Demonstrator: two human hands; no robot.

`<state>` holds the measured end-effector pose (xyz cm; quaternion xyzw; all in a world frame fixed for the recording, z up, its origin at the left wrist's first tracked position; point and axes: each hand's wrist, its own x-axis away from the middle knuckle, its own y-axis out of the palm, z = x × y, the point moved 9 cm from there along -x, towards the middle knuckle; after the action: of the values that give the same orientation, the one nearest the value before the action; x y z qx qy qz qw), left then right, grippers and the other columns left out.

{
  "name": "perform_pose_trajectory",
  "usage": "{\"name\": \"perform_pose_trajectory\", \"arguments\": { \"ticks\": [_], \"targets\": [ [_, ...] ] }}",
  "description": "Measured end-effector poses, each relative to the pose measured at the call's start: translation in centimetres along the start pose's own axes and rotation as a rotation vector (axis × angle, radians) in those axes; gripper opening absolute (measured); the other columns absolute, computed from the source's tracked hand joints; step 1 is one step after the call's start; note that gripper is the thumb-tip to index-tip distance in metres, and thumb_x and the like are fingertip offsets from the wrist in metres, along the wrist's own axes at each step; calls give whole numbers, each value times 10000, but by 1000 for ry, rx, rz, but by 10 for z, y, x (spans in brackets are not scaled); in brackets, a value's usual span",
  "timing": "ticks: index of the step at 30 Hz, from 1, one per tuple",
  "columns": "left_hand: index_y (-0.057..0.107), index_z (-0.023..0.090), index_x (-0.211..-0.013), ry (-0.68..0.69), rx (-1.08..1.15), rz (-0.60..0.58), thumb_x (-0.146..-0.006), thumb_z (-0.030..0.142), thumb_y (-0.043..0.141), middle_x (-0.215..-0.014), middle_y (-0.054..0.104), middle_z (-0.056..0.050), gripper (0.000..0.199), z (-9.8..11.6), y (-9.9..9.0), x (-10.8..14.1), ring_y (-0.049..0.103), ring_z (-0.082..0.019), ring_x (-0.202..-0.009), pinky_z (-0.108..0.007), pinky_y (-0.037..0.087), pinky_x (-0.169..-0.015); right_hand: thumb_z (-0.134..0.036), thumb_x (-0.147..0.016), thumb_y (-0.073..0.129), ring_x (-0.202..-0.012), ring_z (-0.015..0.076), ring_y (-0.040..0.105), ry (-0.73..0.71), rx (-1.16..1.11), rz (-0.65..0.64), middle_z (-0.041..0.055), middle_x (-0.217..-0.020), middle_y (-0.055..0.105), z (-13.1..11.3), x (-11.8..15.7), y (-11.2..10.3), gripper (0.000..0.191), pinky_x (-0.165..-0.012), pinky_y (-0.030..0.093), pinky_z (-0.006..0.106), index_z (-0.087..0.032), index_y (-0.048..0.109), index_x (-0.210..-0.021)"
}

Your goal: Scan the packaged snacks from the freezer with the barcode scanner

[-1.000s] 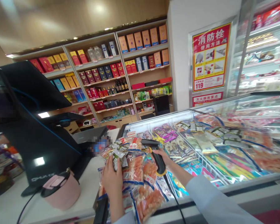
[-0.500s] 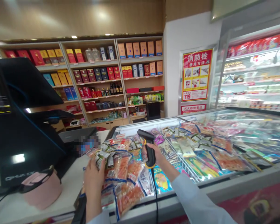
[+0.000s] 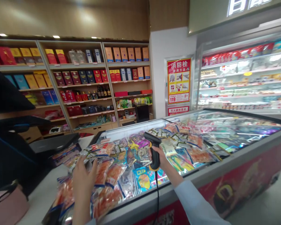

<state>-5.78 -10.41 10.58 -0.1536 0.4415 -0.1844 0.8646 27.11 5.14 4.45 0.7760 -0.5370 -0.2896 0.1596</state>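
My right hand (image 3: 159,157) is wrapped round the grip of a black barcode scanner (image 3: 155,153) with yellow trim, held upright above the freezer's glass top. A cable hangs from the scanner's base. On the left, my left hand (image 3: 83,175) reaches over a heap of clear snack packets, thumb and fingers apart. A dark packet (image 3: 90,163) shows between thumb and fingers; I cannot make out a grip on it. Beside that hand lie blue-edged packets of orange-red food (image 3: 114,173), and more such packets (image 3: 65,195) lie to its left.
The chest freezer (image 3: 227,175) stretches off to the right, with bagged goods under and on its glass. At the left are a black checkout screen (image 3: 4,93) and a pink container (image 3: 9,203) on the white counter (image 3: 43,189). Shelves of boxes (image 3: 86,78) line the back wall.
The view has swung to the right, so the screen and pink container sit farther left. The scanner stays in my right hand, and my left hand remains over the packets.
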Motion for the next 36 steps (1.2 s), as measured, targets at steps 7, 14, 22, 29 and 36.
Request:
{"name": "perform_pose_trajectory", "arguments": {
  "ticks": [7,14,22,29,36],
  "targets": [
    [524,151,-1250,184,186,-113,-837,541,445,-1335,548,-160,573,105,61,29,471,-302,-1292,-467,353,-1116,-423,-670,718,-362,88,494,-65,43,99,-31,-504,578,-51,17,-61,290,-353,382,188,-180,589,-764],
    [505,118,-1286,261,271,-315,-864,415,475,-1342,546,-192,517,205,143,85,482,-314,-1292,-488,381,-1085,-452,-651,720,-360,99,479,-135,98,209,-35,-496,562,-89,31,-126,342,-350,347,201,-184,570,-802],
    [530,149,-1287,313,453,-710,-833,248,507,-1342,575,-144,465,262,260,133,523,-249,-1273,-419,387,-1086,-466,-654,724,-379,101,468,-153,123,333,-26,-531,561,-98,34,-192,344,-354,361,219,-179,573,-769],
    [562,130,-1225,146,608,-815,-831,199,508,-1298,610,-160,403,256,317,145,566,-234,-1230,-408,409,-1067,-486,-664,698,-361,99,440,-179,69,346,-51,-506,514,-99,31,-211,375,-337,367,216,-178,592,-850],
    [631,144,-1051,-374,1005,-1164,-832,242,565,-1178,667,-155,249,267,372,187,647,-233,-1083,-369,523,-920,-449,-674,721,-367,103,473,-160,42,373,-46,-507,541,-93,29,-220,331,-337,369,215,-183,567,-798]
  ]
}}
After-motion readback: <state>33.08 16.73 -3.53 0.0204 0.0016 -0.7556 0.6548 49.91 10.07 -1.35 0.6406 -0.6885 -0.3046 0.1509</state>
